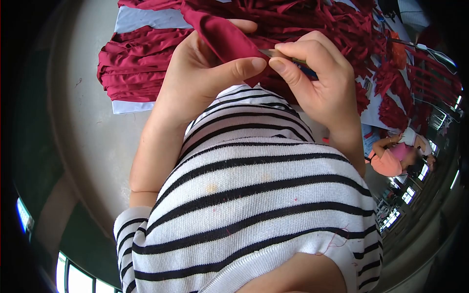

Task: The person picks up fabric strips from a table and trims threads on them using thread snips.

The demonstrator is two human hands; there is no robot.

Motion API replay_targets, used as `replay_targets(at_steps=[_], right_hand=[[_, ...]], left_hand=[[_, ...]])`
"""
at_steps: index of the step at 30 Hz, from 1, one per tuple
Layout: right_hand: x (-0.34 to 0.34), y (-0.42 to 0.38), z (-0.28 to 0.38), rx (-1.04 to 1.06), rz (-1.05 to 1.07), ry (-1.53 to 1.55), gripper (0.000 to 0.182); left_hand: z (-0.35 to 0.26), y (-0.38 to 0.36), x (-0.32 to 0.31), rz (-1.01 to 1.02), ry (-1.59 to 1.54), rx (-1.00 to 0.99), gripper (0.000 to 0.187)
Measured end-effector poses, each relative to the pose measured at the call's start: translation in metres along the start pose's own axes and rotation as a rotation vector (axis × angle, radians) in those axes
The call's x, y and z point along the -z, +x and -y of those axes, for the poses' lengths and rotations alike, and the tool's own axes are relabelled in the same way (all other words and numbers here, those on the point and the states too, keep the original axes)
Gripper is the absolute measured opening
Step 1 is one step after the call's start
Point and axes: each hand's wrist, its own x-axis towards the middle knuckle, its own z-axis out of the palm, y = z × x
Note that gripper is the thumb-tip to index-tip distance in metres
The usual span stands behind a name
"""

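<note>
My left hand (210,68) is closed around a dark red fabric piece (229,39), with the thumb in front and the fingers behind it. The piece is folded into a narrow, smooth shape and its lower end hangs below my thumb. My right hand (317,73) pinches what look like thread snips (266,52) between thumb and forefinger. Their metal tip points left and meets the edge of the fabric near my left thumb. A blue part (308,71) shows under the right fingers; the palm hides the rest.
Gathered dark red fabric (137,63) lies in a bundle on a pale sheet (132,107) at the left. More red strips (337,24) are heaped at the back right. A person in an orange top (386,163) is at the far right. A grey surface (88,122) extends along the left.
</note>
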Motion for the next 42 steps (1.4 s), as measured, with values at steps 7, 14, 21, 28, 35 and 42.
replay_targets(at_steps=[7, 14, 21, 28, 35, 42], right_hand=[[-0.004, -0.002, 0.003, -0.202, -0.165, 0.371, 0.018], [0.0, -0.007, 0.007, -0.418, -0.017, 0.548, 0.021], [-0.001, 0.003, 0.016, -0.391, 0.094, 0.438, 0.016], [-0.001, 0.007, 0.017, -0.289, 0.074, 0.257, 0.014], [0.003, 0.014, 0.019, -0.274, 0.125, 0.117, 0.013], [-0.004, 0.014, 0.005, -0.314, 0.037, 0.37, 0.018]], left_hand=[[0.003, -0.001, 0.007, -0.02, -0.068, -0.005, 0.025], [0.009, -0.002, 0.008, -0.037, -0.061, -0.14, 0.012], [0.015, -0.002, 0.005, 0.011, 0.156, -0.441, 0.015], [0.017, -0.004, 0.006, -0.046, 0.369, -0.496, 0.016], [0.021, -0.003, 0.008, -0.08, 0.449, -0.487, 0.018], [0.017, -0.001, 0.005, -0.105, 0.422, -0.44, 0.017]])
